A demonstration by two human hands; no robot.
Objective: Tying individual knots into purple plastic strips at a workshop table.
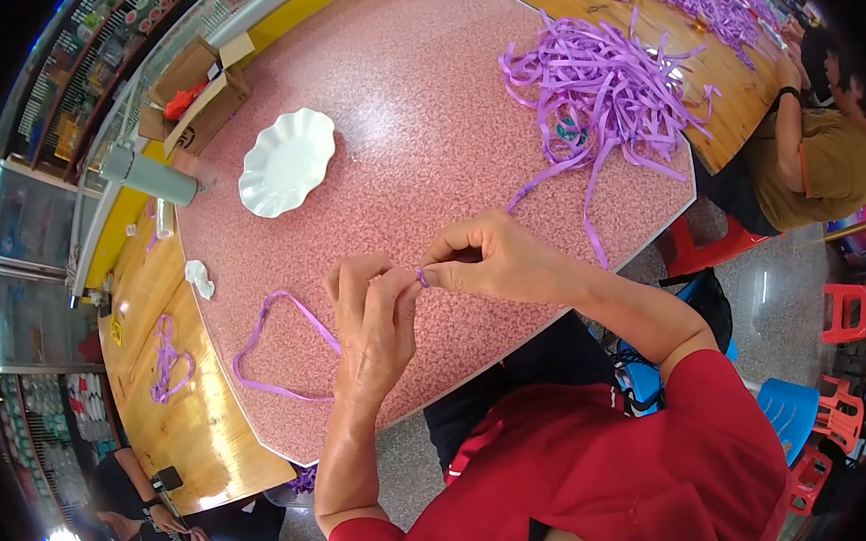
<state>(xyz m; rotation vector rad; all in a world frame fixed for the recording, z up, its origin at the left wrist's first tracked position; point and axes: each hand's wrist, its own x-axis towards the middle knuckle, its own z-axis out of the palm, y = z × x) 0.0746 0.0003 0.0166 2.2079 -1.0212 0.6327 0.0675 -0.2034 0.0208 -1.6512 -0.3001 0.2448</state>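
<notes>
My left hand [371,314] and my right hand [487,259] meet over the near part of the pink speckled tabletop [418,182]. Both pinch a small bit of purple ribbon [420,276] between thumb and fingertips; its exact shape there is too small to make out. A loop of purple ribbon [258,326] lies on the table left of my left hand, its end passing under that hand. Beyond my right hand, a big tangled heap of purple ribbons [610,91] covers the far right corner, with loose ends trailing toward my right forearm.
A white scalloped plate [288,162], a grey-green tumbler [155,175], an open cardboard box [200,101] and a crumpled tissue [199,279] are on the left side. More ribbon [168,361] lies on the wooden table there. People sit at far right and lower left. Red stools [845,313] stand right.
</notes>
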